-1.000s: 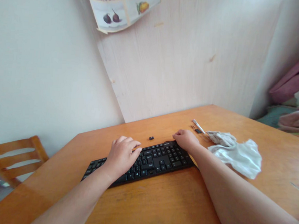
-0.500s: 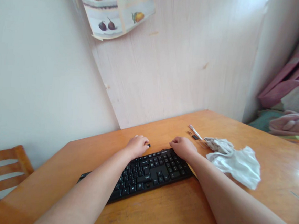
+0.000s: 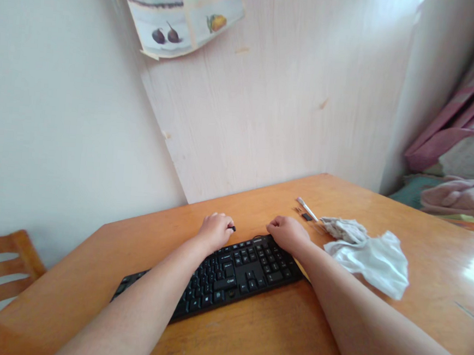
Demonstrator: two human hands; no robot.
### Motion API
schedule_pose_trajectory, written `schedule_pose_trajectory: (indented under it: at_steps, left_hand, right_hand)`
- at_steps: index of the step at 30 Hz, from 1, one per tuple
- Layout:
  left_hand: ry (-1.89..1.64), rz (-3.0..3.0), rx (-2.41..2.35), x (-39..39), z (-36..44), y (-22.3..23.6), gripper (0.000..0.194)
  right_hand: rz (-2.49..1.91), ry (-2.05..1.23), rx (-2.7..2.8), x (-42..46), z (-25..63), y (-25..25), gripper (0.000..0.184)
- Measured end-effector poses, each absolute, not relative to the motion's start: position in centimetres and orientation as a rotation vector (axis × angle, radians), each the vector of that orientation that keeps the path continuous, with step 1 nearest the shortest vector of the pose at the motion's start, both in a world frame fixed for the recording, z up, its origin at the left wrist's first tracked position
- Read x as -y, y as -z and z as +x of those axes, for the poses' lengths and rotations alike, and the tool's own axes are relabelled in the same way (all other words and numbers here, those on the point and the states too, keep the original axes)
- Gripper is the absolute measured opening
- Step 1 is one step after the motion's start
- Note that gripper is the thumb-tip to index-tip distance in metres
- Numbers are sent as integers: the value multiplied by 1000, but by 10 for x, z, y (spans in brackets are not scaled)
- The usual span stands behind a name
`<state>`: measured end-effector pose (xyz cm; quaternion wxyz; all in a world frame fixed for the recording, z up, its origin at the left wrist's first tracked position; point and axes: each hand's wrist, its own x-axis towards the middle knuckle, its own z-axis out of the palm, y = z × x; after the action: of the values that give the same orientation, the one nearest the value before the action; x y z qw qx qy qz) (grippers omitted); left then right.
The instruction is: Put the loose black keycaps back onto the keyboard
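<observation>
A black keyboard [image 3: 250,270] lies at a slant on the table, its left part covered by my left forearm. Just beyond its back edge, my left hand [image 3: 215,230] pinches a small black keycap [image 3: 232,228] between thumb and fingers. In the keyboard's bottom row, a dark spot [image 3: 231,293] looks like a key place without its cap. My right hand [image 3: 288,233] rests at the keyboard's back right corner, fingers curled together. Whatever those fingers hold, if anything, is hidden.
Right of my right hand lie a crumpled white cloth [image 3: 372,259], a greyish cloth [image 3: 345,230], a white pen-like tool [image 3: 307,209] and a small black piece [image 3: 306,217]. The wooden table [image 3: 258,327] meets a wall panel behind. A wooden chair [image 3: 4,268] stands at the left.
My left hand has moved from above the keys to beyond the back edge and taken hold of the keycap that lay on the table. My right hand stays at the corner.
</observation>
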<state>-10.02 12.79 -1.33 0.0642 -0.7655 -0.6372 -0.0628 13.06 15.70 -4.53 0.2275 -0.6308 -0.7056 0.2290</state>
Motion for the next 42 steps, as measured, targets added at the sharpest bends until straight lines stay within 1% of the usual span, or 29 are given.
schedule_pose_trajectory:
  at_steps: [7,14,20,29,33,36,37,40,42]
  left_hand:
    - [399,-2401,1710,-70,-96,-6,16]
    - [473,-2449,1739,-5,-83,-22,11]
    - [523,-2479,1827,29,-71,-11,10]
    - [515,-2329,1824,38,-65,2,13]
    - [681,-2307,1606,60,-50,9,16]
    - [630,-2676,1191,79,-35,23,26]
    - [628,-2718,1177,84,-32,28,27]
    - [664,-2712,1407,89,-28,36,39]
    - [686,-2671,1594,88,-29,36,38]
  right_hand:
    - [-1742,-625,1952,-156,131,44,24]
    - [-1745,-607,1973,-156,131,44,25]
    - [-1726,-623,1962,-156,132,44,24]
    - [-1737,-618,1970,-157,131,44,25]
    - [-1752,-611,1990,-159,131,44,26]
    - [-1766,-595,2002,-159,131,45,27]
    - [-1769,-588,2003,-160,131,45,27]
    - [-1770,-586,1997,-159,131,46,26]
    - [-1755,-594,1992,-159,132,46,26]
